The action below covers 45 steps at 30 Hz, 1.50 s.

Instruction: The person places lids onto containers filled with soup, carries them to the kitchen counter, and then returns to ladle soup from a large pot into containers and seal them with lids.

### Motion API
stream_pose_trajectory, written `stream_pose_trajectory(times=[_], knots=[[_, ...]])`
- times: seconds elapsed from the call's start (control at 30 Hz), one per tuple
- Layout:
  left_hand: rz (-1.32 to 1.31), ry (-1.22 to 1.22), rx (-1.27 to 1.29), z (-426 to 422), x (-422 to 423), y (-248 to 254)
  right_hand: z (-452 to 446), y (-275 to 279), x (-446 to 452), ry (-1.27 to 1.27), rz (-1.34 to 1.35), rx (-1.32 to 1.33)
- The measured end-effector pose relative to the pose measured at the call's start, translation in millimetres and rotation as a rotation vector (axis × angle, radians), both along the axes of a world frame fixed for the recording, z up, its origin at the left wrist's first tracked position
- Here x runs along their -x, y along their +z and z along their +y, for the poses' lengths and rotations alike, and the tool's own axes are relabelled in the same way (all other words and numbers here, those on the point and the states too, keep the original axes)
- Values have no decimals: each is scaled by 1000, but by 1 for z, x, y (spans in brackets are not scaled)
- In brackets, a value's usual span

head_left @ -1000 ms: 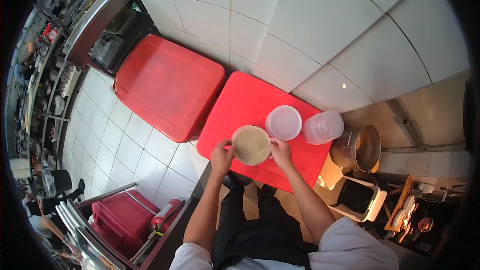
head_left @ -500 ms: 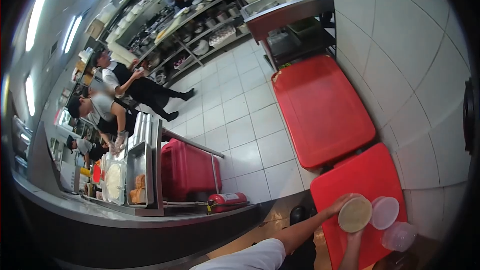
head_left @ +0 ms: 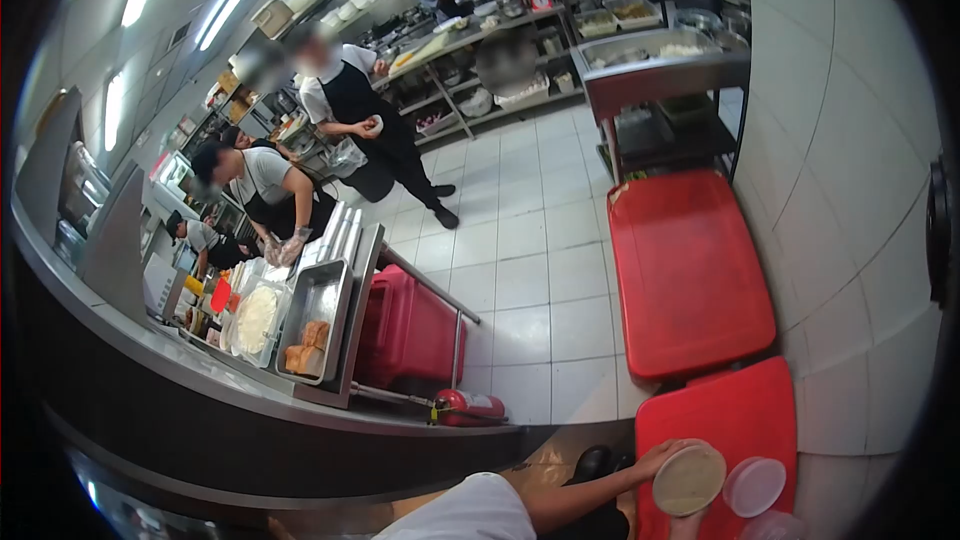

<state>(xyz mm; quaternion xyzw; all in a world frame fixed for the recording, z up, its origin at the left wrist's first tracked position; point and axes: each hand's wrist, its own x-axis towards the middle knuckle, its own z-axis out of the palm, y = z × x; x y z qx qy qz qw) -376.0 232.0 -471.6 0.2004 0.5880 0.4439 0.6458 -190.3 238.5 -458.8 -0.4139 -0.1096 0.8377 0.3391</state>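
Note:
A round tub (head_left: 689, 480) with pale beige contents or a lid sits between my hands over the nearer red lid (head_left: 718, 402). My left hand (head_left: 660, 460) grips its left rim. Below it, my right hand (head_left: 686, 524) holds the lower edge, partly cut off by the frame's bottom. Just right of the tub is a translucent round container (head_left: 754, 486), and part of a clear container (head_left: 772, 526) shows beneath that one at the frame's edge.
Another red lid (head_left: 692, 275) lies beyond. At left, a steel counter holds a tray (head_left: 318, 310) with brown bread-like pieces. A person in a black apron (head_left: 365, 110) stands in the aisle; another with gloved hands (head_left: 286, 248) works at the counter. A fire extinguisher (head_left: 468, 408) lies low.
The view has swung left and up toward the kitchen and the people, so my hands and the tub appear lower right. Both hands still hold the tub.

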Motion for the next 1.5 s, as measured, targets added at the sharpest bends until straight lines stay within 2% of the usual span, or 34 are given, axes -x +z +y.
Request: stream_pose_trajectory(times=[0.03,0.07,0.13,0.23,0.33,0.4,0.47,0.57,0.67,0.73,0.77,0.83,0.9,0.97,1.1,1.2,1.33,1.5], knots=[[4,-15,21,-4,9,24,-4,11,2,28,-5,-2],[38,-13,-38,-8,16,25,-4,25,7,45,-12,-5],[95,-12,-162,-19,26,1,-3,55,19,88,-20,-22],[-102,65,-28,-25,63,47,4,98,50,149,-20,-62],[-252,242,-36,-39,100,81,18,138,88,222,-24,-107],[-315,244,-76,-44,137,163,32,160,119,281,-27,-143],[-352,167,-174,-39,169,170,45,179,154,341,-33,-179],[-143,76,-47,-42,243,223,65,203,219,430,-41,-220],[73,235,-239,-47,301,222,89,223,296,521,-14,-271],[160,327,-237,-38,344,195,101,236,350,572,10,-289],[197,351,-229,-42,369,208,102,243,377,590,18,-296],[53,344,-175,-50,421,230,105,253,430,618,33,-321],[65,425,-195,-51,466,232,105,266,484,629,32,-337],[85,497,-179,-58,512,255,101,283,542,614,0,-353],[85,664,-136,-78,605,308,92,301,665,680,121,-436],[132,816,-204,-81,675,289,90,312,757,745,148,-487],[198,896,-165,-93,771,316,111,276,880,809,119,-476],[159,1163,-103,-105,881,338,109,308,1038,1067,138,-539]])
